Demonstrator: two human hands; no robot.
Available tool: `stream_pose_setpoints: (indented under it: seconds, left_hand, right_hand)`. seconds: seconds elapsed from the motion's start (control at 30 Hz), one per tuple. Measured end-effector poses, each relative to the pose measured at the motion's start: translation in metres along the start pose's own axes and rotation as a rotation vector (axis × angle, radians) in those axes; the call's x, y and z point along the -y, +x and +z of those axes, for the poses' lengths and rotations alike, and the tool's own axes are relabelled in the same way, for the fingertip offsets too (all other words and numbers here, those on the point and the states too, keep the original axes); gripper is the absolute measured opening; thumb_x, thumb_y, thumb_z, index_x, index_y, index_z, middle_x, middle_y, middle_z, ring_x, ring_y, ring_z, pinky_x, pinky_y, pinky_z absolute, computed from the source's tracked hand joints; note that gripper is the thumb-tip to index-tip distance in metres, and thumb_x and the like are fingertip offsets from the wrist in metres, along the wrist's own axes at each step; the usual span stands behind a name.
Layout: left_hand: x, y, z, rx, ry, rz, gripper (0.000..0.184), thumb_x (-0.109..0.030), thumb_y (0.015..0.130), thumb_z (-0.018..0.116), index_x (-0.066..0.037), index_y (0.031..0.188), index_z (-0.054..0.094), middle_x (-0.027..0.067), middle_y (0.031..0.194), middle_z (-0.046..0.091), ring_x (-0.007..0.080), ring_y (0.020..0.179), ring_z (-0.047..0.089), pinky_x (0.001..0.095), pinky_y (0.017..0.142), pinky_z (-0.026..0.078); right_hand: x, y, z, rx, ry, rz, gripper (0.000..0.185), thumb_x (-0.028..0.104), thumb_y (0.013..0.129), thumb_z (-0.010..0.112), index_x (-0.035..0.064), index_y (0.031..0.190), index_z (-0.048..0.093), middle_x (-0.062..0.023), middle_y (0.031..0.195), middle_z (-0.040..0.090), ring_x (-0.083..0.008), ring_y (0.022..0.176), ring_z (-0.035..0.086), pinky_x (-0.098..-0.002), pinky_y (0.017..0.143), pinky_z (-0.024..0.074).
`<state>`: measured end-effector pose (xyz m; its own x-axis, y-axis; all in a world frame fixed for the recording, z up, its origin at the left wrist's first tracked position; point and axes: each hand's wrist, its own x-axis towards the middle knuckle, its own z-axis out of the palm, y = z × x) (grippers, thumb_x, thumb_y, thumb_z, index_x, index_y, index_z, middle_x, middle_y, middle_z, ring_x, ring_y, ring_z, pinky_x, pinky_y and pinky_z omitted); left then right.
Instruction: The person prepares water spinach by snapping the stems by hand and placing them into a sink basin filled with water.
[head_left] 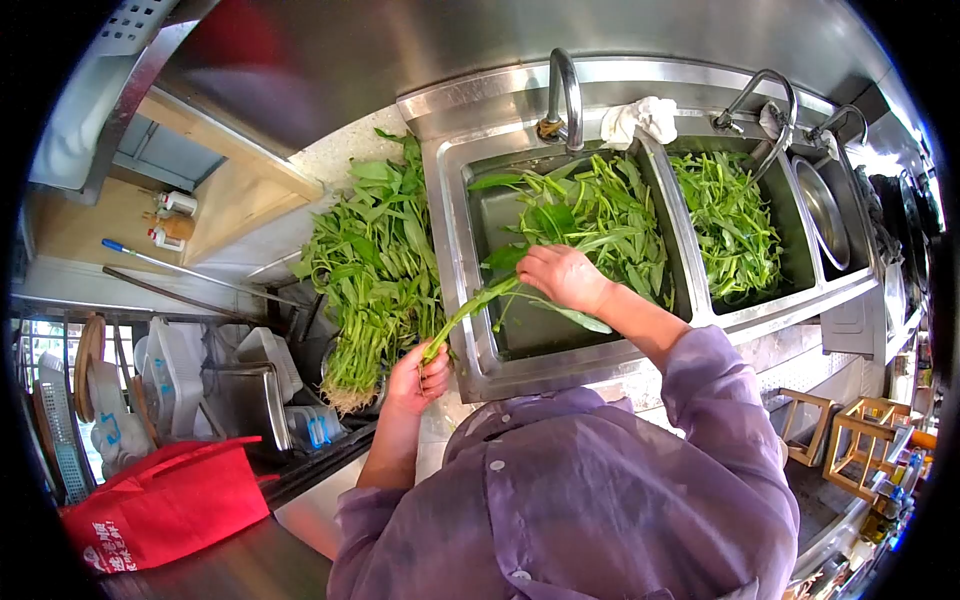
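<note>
While the lower ends of a few green stalks are gripped by the left hand, its fingers curled closed, their leafy part is pinched by the bunched fingers of the right hand above the left basin. The step in hand is judged to be the handling of these stalks between both hands; for the next move, a steady stem grip and a light leaf hold seem called for. The rooted pile is seen left of the basin, loose greens inside it

A steel wall rises beside a pale wooden frame.
</note>
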<state>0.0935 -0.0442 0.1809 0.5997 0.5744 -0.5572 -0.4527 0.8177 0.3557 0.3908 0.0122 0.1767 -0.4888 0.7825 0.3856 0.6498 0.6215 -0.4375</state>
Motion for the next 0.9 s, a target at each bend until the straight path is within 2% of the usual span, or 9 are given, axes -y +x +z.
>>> stream_pose_setpoints:
  seconds: [0.17, 0.23, 0.3, 0.37, 0.43, 0.5, 0.63, 0.73, 0.9]
  left_hand:
    - [0.003, 0.004, 0.002, -0.005, -0.018, -0.024, 0.027, -0.027, 0.089, 0.034, -0.005, 0.084, 0.047, -0.0046, 0.049, 0.027, 0.0057, 0.033, 0.021, 0.0206, 0.029, 0.018]
    - [0.004, 0.006, 0.014, -0.035, 0.007, -0.007, 0.027, -0.027, 0.089, 0.034, -0.005, 0.083, 0.047, -0.0044, 0.048, 0.028, 0.0057, 0.033, 0.021, 0.0207, 0.029, 0.018]
    - [0.009, 0.010, 0.028, -0.062, 0.154, 0.003, 0.027, -0.027, 0.089, 0.035, -0.004, 0.082, 0.047, -0.0038, 0.049, 0.030, 0.0056, 0.033, 0.022, 0.0207, 0.029, 0.018]
    - [0.012, 0.014, 0.026, -0.046, 0.155, 0.025, 0.027, -0.027, 0.089, 0.036, -0.003, 0.081, 0.047, -0.0033, 0.049, 0.032, 0.0053, 0.034, 0.023, 0.0207, 0.029, 0.017]
    - [0.010, 0.011, 0.020, -0.036, 0.169, 0.025, 0.028, -0.027, 0.089, 0.037, -0.002, 0.081, 0.047, -0.0029, 0.050, 0.033, 0.0056, 0.034, 0.023, 0.0208, 0.030, 0.017]
    - [0.006, 0.006, 0.018, -0.103, 0.220, 0.032, 0.027, -0.027, 0.089, 0.037, -0.003, 0.082, 0.047, -0.0036, 0.050, 0.032, 0.0055, 0.034, 0.023, 0.0206, 0.030, 0.017]
    - [0.001, 0.007, 0.029, -0.250, 0.402, 0.089, 0.025, -0.027, 0.088, 0.040, -0.004, 0.082, 0.047, -0.0037, 0.050, 0.032, 0.0054, 0.035, 0.023, 0.0203, 0.031, 0.017]
    - [-0.006, 0.011, 0.035, -0.238, 0.501, 0.110, 0.024, -0.026, 0.087, 0.044, -0.002, 0.082, 0.049, -0.0030, 0.051, 0.035, 0.0050, 0.036, 0.025, 0.0202, 0.031, 0.017]
    - [-0.016, 0.010, 0.047, -0.223, 0.744, 0.152, 0.021, -0.024, 0.087, 0.046, -0.004, 0.082, 0.052, -0.0051, 0.054, 0.037, 0.0028, 0.040, 0.027, 0.0174, 0.036, 0.020]
  right_hand:
    - [0.001, -0.011, 0.019, 0.090, 0.158, 0.058, 0.016, 0.021, 0.079, 0.053, 0.0059, 0.084, 0.054, -0.0108, 0.077, 0.053, -0.0292, 0.076, 0.054, -0.0367, 0.067, 0.0448]
    - [-0.001, -0.006, 0.023, -0.098, 0.446, 0.255, 0.016, 0.021, 0.081, 0.051, 0.0049, 0.080, 0.053, -0.0111, 0.072, 0.052, -0.0276, 0.071, 0.055, -0.0357, 0.065, 0.0447]
    - [-0.013, -0.009, 0.028, -0.074, 0.642, 0.433, 0.019, 0.021, 0.084, 0.049, 0.0028, 0.081, 0.054, -0.0129, 0.072, 0.053, -0.0282, 0.067, 0.053, -0.0346, 0.064, 0.0445]
    - [-0.047, -0.014, 0.039, -0.323, 1.174, 0.771, 0.020, 0.019, 0.085, 0.046, 0.0017, 0.086, 0.055, -0.0139, 0.076, 0.054, -0.0298, 0.065, 0.052, -0.0339, 0.064, 0.0444]
    - [-0.068, -0.010, 0.018, -0.596, 1.059, 1.168, 0.019, 0.017, 0.085, 0.046, 0.0026, 0.091, 0.056, -0.0144, 0.081, 0.055, -0.0313, 0.071, 0.053, -0.0349, 0.067, 0.0444]
    - [-0.080, -0.022, 0.015, -0.371, 0.028, 0.784, 0.019, 0.016, 0.083, 0.047, 0.0031, 0.092, 0.056, -0.0134, 0.086, 0.056, -0.0299, 0.079, 0.054, -0.0367, 0.071, 0.0439]
    - [-0.010, -0.003, -0.018, -0.276, -0.135, 0.109, 0.015, 0.014, 0.074, 0.056, 0.0087, 0.088, 0.059, -0.0084, 0.090, 0.056, -0.0259, 0.085, 0.052, -0.0358, 0.074, 0.0414]
    - [0.015, 0.000, -0.015, -0.111, -0.025, -0.042, 0.016, 0.016, 0.071, 0.060, 0.0103, 0.085, 0.059, -0.0025, 0.087, 0.055, -0.0203, 0.084, 0.050, -0.0328, 0.077, 0.0378]
    - [0.019, -0.003, -0.004, 0.020, 0.072, -0.075, 0.018, 0.021, 0.074, 0.058, 0.0093, 0.087, 0.059, -0.0034, 0.084, 0.055, -0.0223, 0.081, 0.050, -0.0333, 0.075, 0.0386]
